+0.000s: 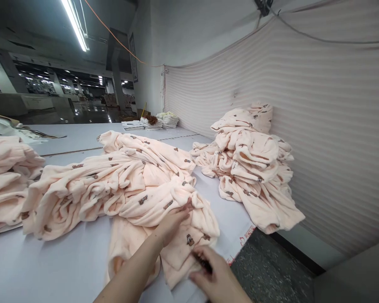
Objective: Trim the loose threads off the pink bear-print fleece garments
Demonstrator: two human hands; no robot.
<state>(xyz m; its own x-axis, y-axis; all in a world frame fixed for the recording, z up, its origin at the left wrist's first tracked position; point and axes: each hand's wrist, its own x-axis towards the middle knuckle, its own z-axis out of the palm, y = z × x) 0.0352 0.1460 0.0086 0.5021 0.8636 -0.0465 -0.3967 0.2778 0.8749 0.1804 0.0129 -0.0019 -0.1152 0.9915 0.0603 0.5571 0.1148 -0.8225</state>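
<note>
A pale pink fleece garment [177,254] with small brown printed figures lies in front of me near the table's edge, part of a loose heap. My left hand [177,221] rests on it, fingers stretched over the cloth and slightly blurred. Just below, beside the garment's lower edge, my right hand [216,275] is closed around a small dark tool [204,263]. Blur and the fingers hide what kind of tool it is. More of the same fleece [91,181] spreads bunched up behind and to the left of my hands.
Another fleece pile [252,155] stands at the right, its lowest piece overhanging the table [221,198]. More fleece [6,181] lies far left. Folded stacks [167,120] sit at the back. A striped cloth sheet [318,126] hangs along the right wall, above speckled floor [265,265].
</note>
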